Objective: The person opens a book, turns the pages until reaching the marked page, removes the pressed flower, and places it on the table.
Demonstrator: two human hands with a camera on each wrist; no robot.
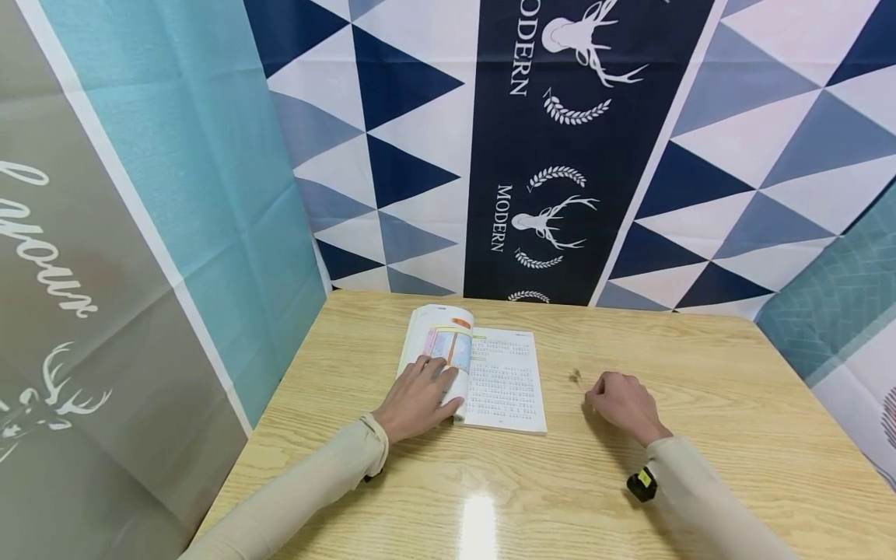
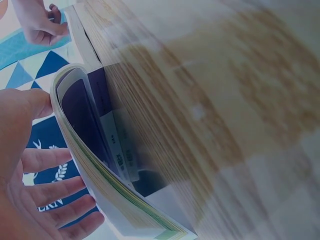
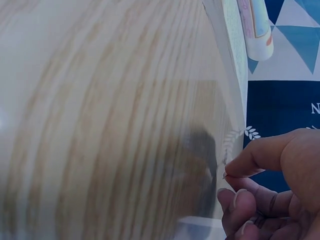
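Observation:
An open book [image 1: 504, 381] lies on the table, its left-hand pages arched up and its right page of printed text flat. My left hand [image 1: 420, 397] rests on the colourful left page, fingers spread and the thumb near the curved fold. In the left wrist view, the fingers of the left hand [image 2: 50, 180] lie against the bowed pages [image 2: 95, 170]. To the right of the book, my right hand [image 1: 625, 404] pinches with thumb and forefinger. A small brown sprig-like thing [image 1: 575, 376] shows at its fingertips; it is too small to make out fully.
The wooden table [image 1: 490, 482] reaches to a patterned cloth backdrop [image 1: 413, 155] at the back. Another cloth [image 1: 175, 202] hangs along the left side. A black wrist device [image 1: 642, 484] sits on the right sleeve.

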